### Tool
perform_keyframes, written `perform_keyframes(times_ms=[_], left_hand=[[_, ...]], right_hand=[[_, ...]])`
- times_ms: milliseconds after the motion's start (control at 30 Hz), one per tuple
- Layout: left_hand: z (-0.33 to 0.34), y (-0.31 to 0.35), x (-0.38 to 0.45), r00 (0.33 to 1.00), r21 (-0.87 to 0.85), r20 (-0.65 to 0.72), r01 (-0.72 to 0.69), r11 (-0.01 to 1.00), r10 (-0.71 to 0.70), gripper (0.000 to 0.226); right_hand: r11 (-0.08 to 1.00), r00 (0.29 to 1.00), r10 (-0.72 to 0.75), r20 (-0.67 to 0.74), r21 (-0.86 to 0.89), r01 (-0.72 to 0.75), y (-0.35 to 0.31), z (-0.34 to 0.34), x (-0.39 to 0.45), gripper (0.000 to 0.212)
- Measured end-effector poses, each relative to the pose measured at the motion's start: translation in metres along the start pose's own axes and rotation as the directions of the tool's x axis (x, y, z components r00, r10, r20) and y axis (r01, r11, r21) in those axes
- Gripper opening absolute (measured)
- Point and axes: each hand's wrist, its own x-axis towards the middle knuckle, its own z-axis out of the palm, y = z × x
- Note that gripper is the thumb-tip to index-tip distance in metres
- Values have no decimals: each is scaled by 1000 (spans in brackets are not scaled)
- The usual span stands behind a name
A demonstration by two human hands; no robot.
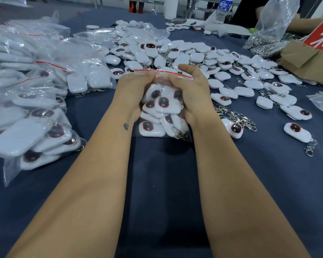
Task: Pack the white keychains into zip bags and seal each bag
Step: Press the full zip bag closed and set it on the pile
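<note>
The blue desk (160,183) carries many filled bags (32,112) at left and loose white keychains (194,56) behind. At centre, a zip bag (162,112) full of keychains; the left hand (132,94) and right hand (192,90) pinch with the fingers its red seal strip (175,72).

A clear zip bag (163,110) with a red strip along its top is standing upright, bulging with white keychains (164,105) showing dark oval faces. Behind it, loose keychains (185,53) are lying heaped; left of it, filled bags (32,101) are piling up.
</note>
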Motion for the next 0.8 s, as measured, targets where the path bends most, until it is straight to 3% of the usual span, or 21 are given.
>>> perform_keyframes(times_ms=[300, 400, 500, 667, 800], left_hand=[[2, -2, 8, 994, -9, -104, 32, 999, -33, 29], [2, -2, 8, 990, -102, -111, 78, 992, -90, 33], [1, -1, 8, 989, -169, -104, 90, 982, -109, 32], [2, -1, 6, 998, -80, -41, 49, 996, -53, 41], [1, 0, 4, 999, -53, -23, 22, 998, -24, 34]], right_hand=[[999, 998, -30, -57, -35, 28, 6, 2, 6, 42], [998, 996, 51, -78, 43, -47, 4, 0, 7, 49], [982, 991, 52, -121, 187, -28, 2, -3, 6, 60], [964, 981, 37, -191, 264, 15, 2, -2, 6, 43], [946, 988, 52, -144, 325, -2, 0, -1, 6, 44]])
